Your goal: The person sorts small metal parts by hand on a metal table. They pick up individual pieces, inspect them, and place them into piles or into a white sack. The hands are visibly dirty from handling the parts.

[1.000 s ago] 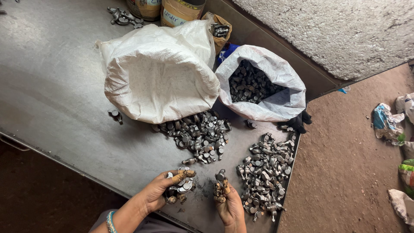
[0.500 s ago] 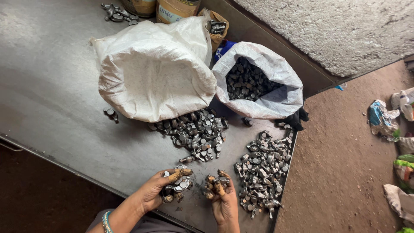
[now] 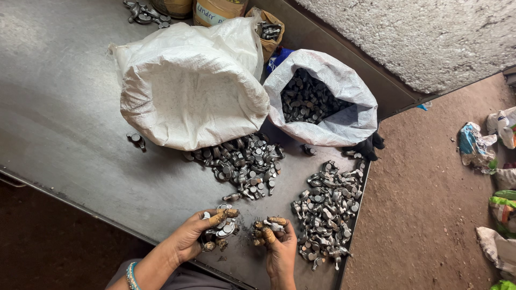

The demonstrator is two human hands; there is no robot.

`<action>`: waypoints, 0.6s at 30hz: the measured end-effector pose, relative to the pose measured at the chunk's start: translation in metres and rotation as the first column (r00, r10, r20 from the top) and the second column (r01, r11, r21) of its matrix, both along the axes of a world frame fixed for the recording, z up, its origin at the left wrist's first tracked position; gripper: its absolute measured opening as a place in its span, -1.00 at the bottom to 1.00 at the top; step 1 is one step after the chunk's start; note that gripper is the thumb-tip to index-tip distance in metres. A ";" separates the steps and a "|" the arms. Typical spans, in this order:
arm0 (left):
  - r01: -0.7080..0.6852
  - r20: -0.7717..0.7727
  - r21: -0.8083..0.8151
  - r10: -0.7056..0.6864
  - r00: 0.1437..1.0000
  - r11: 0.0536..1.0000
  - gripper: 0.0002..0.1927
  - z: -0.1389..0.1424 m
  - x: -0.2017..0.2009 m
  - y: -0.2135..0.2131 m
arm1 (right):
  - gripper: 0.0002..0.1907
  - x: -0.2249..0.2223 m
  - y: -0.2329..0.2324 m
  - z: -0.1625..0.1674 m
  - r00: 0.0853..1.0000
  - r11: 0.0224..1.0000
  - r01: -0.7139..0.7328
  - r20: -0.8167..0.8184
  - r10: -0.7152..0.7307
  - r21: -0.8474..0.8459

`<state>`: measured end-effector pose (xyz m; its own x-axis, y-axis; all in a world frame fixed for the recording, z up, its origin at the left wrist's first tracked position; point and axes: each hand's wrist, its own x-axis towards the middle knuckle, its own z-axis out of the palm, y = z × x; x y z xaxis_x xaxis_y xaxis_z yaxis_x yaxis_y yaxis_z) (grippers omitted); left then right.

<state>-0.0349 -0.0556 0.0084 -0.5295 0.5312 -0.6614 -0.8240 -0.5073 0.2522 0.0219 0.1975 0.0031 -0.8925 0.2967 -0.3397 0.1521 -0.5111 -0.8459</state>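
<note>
My left hand (image 3: 201, 236) cups a handful of small grey metal parts (image 3: 224, 228) just above the near edge of the steel table (image 3: 64, 129). Beside it my right hand (image 3: 275, 241) curls around a few of the same metal parts; its fingers wear yellowish caps. A loose pile of metal parts (image 3: 244, 164) spills from the mouth of a white sack lying on its side (image 3: 188, 86). A second pile (image 3: 328, 207) lies to the right of my hands, near the table's right edge.
An open white sack (image 3: 322, 99) full of metal parts stands at the back right. Brown paper bags and more parts (image 3: 142, 11) sit along the far edge. A dark glove (image 3: 368, 146) lies by the sack. Beyond the table is a dirt floor with coloured bags (image 3: 475, 145).
Both hands stay at the near edge of the table; my right hand has drawn closer to the left and closed more around its parts.
</note>
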 end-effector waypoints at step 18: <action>0.008 -0.117 0.040 -0.003 0.993 0.999 -0.63 0.006 -0.003 -0.003 | -0.75 -0.022 0.056 -0.007 0.997 0.998 0.053 0.048 -0.055 0.040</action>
<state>-0.0383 -0.0583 0.0139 -0.5988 0.5592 -0.5734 -0.7929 -0.5145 0.3264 -0.0005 0.2533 -0.0041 -0.8574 0.3576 -0.3701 0.1668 -0.4871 -0.8573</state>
